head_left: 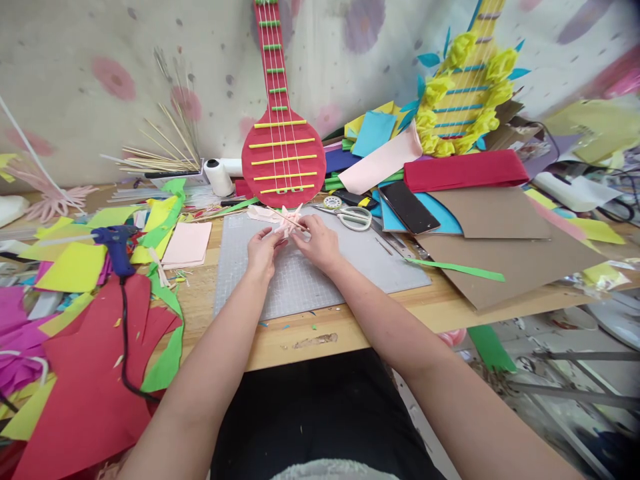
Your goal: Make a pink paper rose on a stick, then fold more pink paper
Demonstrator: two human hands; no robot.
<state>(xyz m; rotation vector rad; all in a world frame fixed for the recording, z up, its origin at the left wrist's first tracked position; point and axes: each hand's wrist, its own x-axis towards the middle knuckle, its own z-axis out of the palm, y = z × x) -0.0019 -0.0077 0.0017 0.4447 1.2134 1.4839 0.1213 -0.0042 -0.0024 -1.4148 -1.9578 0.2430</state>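
Over the grey cutting mat, my left hand holds a small pale pink paper piece with its fingers pinched at the lower left side. My right hand grips a thin wooden stick that lies across the pink paper. Both hands are close together, fingertips near each other. Just behind them stands a red paper instrument with yellow strips and white strings. White-handled scissors lie on the mat to the right of my right hand.
A blue glue gun with a black cord rests on coloured paper at the left. Pink paper squares lie beside the mat. To the right are a black phone, brown cardboard and a yellow-flowered instrument.
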